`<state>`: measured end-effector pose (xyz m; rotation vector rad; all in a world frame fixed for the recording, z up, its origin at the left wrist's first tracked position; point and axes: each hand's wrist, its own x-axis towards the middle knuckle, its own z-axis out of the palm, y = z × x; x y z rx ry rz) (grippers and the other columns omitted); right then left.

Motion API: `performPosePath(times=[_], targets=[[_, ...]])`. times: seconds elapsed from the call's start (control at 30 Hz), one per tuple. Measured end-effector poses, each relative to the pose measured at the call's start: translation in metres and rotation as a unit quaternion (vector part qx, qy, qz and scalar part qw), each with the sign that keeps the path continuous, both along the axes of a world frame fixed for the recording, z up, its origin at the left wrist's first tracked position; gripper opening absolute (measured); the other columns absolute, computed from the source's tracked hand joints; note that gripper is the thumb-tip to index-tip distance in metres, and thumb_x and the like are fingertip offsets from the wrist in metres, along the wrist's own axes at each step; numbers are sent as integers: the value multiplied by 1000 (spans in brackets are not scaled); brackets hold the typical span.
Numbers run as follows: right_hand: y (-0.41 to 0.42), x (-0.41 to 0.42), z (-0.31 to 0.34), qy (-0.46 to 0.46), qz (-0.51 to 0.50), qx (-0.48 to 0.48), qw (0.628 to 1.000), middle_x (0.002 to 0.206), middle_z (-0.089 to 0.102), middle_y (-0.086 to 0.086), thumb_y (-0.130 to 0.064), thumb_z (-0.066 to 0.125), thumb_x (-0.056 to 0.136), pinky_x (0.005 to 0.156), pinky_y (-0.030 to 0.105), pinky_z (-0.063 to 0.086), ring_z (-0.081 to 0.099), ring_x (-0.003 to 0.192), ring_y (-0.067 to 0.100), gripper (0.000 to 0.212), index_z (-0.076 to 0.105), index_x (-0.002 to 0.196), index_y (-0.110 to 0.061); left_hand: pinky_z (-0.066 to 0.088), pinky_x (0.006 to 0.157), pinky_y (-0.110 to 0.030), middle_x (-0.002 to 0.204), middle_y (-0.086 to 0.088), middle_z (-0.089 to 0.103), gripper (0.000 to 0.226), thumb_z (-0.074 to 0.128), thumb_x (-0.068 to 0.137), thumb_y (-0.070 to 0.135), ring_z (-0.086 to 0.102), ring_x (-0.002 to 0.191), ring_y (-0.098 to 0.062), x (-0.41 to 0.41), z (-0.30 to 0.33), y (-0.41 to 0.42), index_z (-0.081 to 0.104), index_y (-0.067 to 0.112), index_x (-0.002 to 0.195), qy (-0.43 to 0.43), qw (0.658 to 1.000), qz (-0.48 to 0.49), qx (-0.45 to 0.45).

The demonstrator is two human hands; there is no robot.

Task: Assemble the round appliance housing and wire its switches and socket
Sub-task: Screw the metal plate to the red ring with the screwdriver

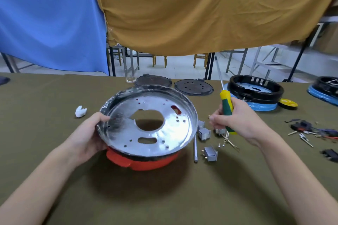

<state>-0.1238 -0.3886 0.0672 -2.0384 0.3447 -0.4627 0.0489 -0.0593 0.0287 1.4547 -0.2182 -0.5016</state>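
Head view: one round appliance housing (149, 128) sits near the middle of the olive cloth-covered table (54, 179), tilted up toward the camera; it consists of a shiny pressed-metal dish with a large central hole, one oblong slot and many small drilled holes, seated on an orange plastic base (144, 162). The left hand (89, 133) grips the housing's left rim, thumb hooked over the metal edge. The right hand (236, 122) is curled round one yellow-and-green screwdriver (225, 104), handle in the fist, long steel shaft pointing up and away. Just right of the housing lie four grey box-shaped switches (210, 153), the nearest showing brass pins, beside one slim metal rod (195, 149) and a few small screws (221, 145). At the far edge rest two dark round perforated plates (193, 86). One black ring housing (256, 89) stands on a blue base at right, with a bundle of wires (311, 129) nearer. One white crumpled scrap (80, 111) lies at left.
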Motion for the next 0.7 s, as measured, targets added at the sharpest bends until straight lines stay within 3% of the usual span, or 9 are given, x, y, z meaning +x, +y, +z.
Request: performPosePath(times=[0.13, 0.23, 0.4, 0.53, 0.6, 0.67, 0.7], targets=[[13, 2, 3, -58, 13, 64, 996, 82, 74, 7, -23, 89, 70, 62, 33, 57, 68, 65, 22, 43, 50, 87, -13, 49, 74, -36, 82, -9, 74, 21, 62, 74, 31, 70, 69, -22, 2, 8, 12, 78, 18, 71, 1, 995, -53, 80], [23, 3, 3, -66, 42, 84, 993, 79, 72, 6, -31, 90, 62, 54, 24, 51, 65, 62, 21, 46, 51, 84, -17, 52, 74, -37, 85, -14, 73, 25, 68, 70, 35, 70, 70, -25, 10, 16, 15, 78, 14, 77, 10, 994, -46, 94], [36, 9, -3, -91, 67, 75, 991, 79, 73, 7, -17, 87, 72, 61, 20, 54, 67, 64, 17, 39, 51, 87, -13, 55, 88, -44, 100, -19, 74, 28, 67, 85, 31, 70, 90, -34, 32, 32, 2, 73, 7, 99, -5, 987, -45, 152], [46, 9, -5, -101, 56, 70, 991, 80, 74, 5, -13, 87, 72, 61, 18, 54, 68, 65, 11, 39, 51, 87, -11, 56, 86, -43, 100, -20, 74, 23, 70, 86, 26, 72, 82, -28, 38, 27, -8, 75, 5, 93, -64, 976, -51, 202], [48, 9, -4, -102, 52, 66, 991, 80, 74, 6, -13, 87, 70, 61, 19, 55, 68, 66, 12, 40, 51, 87, -11, 57, 86, -39, 101, -14, 75, 19, 71, 88, 27, 73, 88, -25, 37, 25, -11, 77, 11, 95, -95, 971, -28, 217], [48, 8, -4, -103, 51, 64, 991, 81, 75, 7, -13, 87, 70, 64, 22, 57, 68, 68, 13, 40, 51, 87, -11, 51, 94, -35, 114, -3, 71, 27, 66, 92, 36, 67, 105, -21, 29, 28, -11, 73, 19, 111, -199, 935, 10, 293], [48, 8, -4, -103, 52, 64, 991, 81, 75, 7, -12, 87, 70, 64, 23, 57, 69, 68, 14, 40, 50, 87, -11, 46, 98, -34, 123, -1, 63, 38, 61, 93, 43, 61, 113, -20, 19, 32, -10, 66, 20, 124, -289, 883, 38, 368]])
